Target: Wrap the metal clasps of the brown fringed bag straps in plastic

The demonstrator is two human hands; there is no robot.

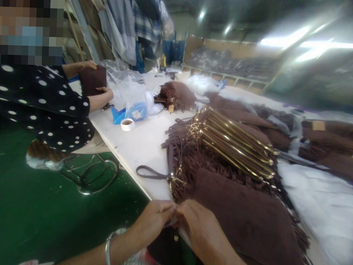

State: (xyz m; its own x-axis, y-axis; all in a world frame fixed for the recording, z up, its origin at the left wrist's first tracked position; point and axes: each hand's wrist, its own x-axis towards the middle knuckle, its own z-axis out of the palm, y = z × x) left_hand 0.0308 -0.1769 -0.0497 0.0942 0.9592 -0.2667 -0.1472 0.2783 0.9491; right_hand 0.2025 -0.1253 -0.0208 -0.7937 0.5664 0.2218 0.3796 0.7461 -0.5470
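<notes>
Bottom centre, the left hand [160,219] and right hand [198,222] pinch close together; bags [243,212] cover the surface [144,147] right of centre; upper left, a person [41,104] holds a pouch [93,81].

Seems to be a bag workshop. Has a long white worktable [135,148] beyond the left hand [157,217], with many alike brown fringed bags [240,214] stacked beside and beyond the right hand [200,222]. Far past both, stores plastic-wrapped heaps [233,62] near bright strip lights [284,40]. Includes a co-worker [41,98] at the same worktable, further left.
</notes>
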